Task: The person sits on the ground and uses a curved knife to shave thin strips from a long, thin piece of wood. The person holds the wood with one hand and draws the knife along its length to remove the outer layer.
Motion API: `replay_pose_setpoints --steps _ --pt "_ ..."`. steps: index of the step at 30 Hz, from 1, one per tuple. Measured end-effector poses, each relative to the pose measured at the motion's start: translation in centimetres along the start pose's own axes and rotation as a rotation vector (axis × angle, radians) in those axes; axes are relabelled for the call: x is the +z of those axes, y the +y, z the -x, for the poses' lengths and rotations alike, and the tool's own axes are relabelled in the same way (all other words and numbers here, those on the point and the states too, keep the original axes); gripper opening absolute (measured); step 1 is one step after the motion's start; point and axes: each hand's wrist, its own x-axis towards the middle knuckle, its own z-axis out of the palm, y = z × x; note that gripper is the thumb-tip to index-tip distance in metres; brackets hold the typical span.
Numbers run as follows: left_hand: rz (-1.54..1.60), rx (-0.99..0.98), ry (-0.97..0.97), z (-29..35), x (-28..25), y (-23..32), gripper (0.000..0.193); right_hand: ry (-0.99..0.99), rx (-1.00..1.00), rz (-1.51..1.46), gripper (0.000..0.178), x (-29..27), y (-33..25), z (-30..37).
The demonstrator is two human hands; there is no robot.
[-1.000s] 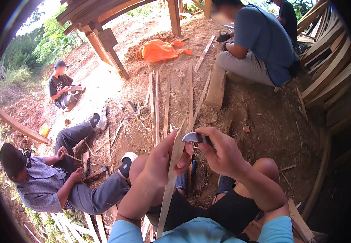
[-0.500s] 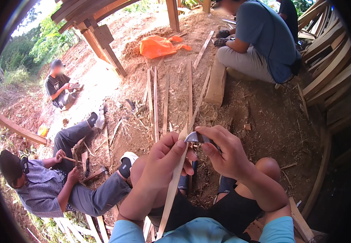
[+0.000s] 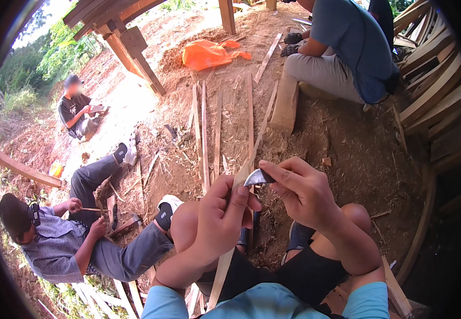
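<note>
My left hand is closed around a long, pale strip of wood or bamboo. The strip runs from my lap up past my fingers and away from me. Between the thumb and fingers of my right hand is a small knife with a curved grey blade; its handle is mostly hidden by the hand. The blade's left end meets the strip's edge just above my left thumb. Both hands are close together over my knees.
Several thin strips lie on the bare soil ahead, near an orange bag. A wooden block stands beside a gloved person. At left, a seated person holds a thin stick. Curved timbers are piled at right.
My right hand and the knife have shifted slightly, the right fingers rising a little and more of the blade showing. My left hand has turned slightly and covers more of the strip.
</note>
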Motion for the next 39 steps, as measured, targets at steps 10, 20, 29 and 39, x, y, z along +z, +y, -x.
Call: replay_pose_setpoints --steps 10,20,29,39 --pt "-0.086 0.067 0.080 0.4 1.4 0.9 0.019 0.221 0.037 0.146 0.038 1.0 -0.7 -0.6" --pt "0.089 -0.141 -0.236 0.9 1.4 0.3 0.021 0.551 0.231 0.005 0.033 -4.3 3.2 -2.3" --pt "0.285 0.048 -0.157 -1.2 -0.9 0.6 0.027 0.107 0.036 -0.111 0.036 0.1 -0.2 -0.8" --pt "0.291 -0.150 -0.204 -2.2 -1.2 1.3 0.026 0.083 0.003 -0.159 0.033 -0.7 0.1 -0.8"
